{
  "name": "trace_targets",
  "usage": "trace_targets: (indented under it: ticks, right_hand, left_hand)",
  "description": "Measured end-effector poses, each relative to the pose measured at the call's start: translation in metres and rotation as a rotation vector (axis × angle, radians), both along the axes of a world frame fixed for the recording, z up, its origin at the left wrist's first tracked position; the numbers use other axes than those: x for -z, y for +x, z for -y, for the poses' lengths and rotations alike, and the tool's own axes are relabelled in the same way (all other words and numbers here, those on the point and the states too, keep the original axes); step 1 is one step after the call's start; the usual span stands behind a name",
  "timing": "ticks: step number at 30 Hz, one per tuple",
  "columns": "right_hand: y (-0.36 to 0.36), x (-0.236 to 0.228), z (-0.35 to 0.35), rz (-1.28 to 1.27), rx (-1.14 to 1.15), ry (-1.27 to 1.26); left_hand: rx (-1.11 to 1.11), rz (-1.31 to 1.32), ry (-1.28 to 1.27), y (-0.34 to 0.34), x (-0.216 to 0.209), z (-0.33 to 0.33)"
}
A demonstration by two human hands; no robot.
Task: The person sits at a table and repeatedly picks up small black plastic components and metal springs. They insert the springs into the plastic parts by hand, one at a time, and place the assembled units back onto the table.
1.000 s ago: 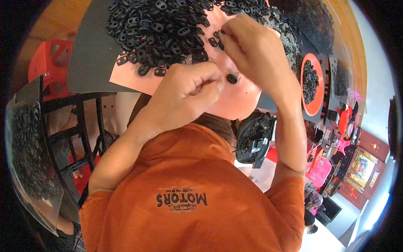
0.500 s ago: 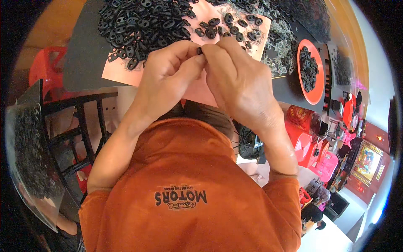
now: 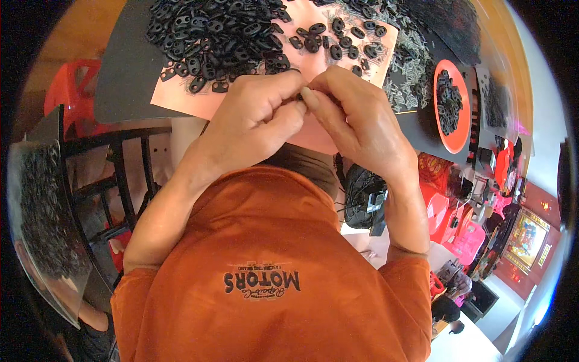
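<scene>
Over the near edge of the pink sheet [image 3: 181,99], my left hand [image 3: 253,117] and my right hand [image 3: 368,123] meet with their fingertips pinched together. Between them is a small black part [image 3: 300,96], mostly covered by the fingers, so its exact shape cannot be made out. Beyond my left hand lies a big heap of black oval two-hole pieces [image 3: 211,36], like cord-lock bodies. A looser group of the same black pieces [image 3: 312,43] is scattered past my fingertips, among thin pale bits.
On the dark table [image 3: 129,66], small clear or silvery pieces [image 3: 410,69] are piled right of the sheet. An orange-red bowl [image 3: 463,114] holds black parts. Red chairs [image 3: 72,90] stand left, a black rack [image 3: 117,151] nearer. Another person [image 3: 446,309] is at the lower right.
Both hands have come slightly nearer to me, still pinched together. My right thumb now shows over the small part. The view has shifted a little, moving the table things rightward and down.
</scene>
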State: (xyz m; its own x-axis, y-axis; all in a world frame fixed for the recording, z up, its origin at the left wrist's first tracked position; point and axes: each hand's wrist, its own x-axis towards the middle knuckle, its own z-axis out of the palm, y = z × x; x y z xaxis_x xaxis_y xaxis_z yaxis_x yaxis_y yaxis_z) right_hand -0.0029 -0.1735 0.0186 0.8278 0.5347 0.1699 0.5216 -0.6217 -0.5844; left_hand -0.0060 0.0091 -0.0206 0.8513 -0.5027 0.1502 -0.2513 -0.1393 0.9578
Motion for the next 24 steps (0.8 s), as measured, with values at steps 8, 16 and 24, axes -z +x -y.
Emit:
trace_targets:
  ticks: [8,16,24]
  right_hand:
    - [0.024,-0.005,0.007,-0.067,0.027,0.118]
    - [0.074,-0.011,-0.020,0.287,-0.014,-0.219]
    - [0.086,-0.011,-0.014,0.315,0.034,-0.487]
  left_hand:
    - [0.015,-0.077,-0.084,0.002,0.001,0.003]
    - [0.011,-0.138,-0.131,0.005,-0.002,0.004]
    - [0.032,-0.133,-0.157,0.005,0.000,0.002]
